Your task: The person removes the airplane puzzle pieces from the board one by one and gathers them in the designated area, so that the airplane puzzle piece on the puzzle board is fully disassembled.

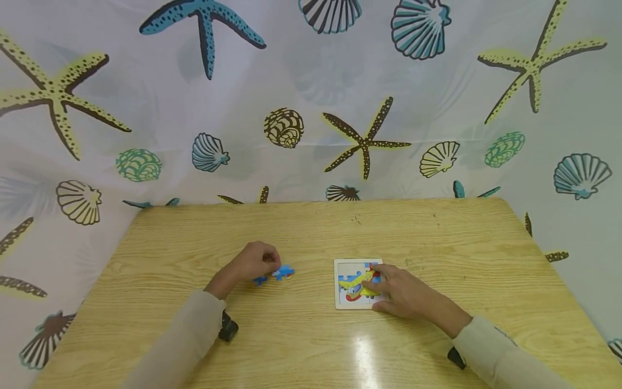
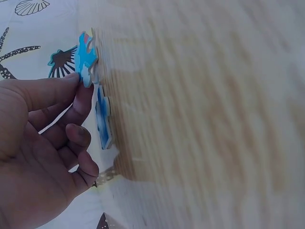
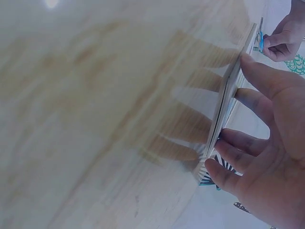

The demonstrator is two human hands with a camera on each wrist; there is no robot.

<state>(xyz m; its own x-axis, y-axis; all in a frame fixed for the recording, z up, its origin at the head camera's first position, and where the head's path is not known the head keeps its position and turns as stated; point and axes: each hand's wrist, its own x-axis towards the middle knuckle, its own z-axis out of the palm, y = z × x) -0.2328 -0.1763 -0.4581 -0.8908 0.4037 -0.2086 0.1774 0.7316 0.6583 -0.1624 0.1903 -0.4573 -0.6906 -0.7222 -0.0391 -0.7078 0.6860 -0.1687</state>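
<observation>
your left hand (image 1: 254, 262) pinches one light blue puzzle piece (image 1: 283, 272), just right of a dark blue piece (image 1: 260, 281); your right hand (image 1: 408, 292), with fingers spread, touches the right side of the puzzle tray (image 1: 346, 269).

Blue pieces (image 1: 284, 272) left of part-filled puzzle tray (image 1: 349, 269)

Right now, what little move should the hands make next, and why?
Probably carry the blue piece over to the puzzle board: the left hand pinches it, the right hand rests on the board, and the board's upper left looks unfilled.
</observation>
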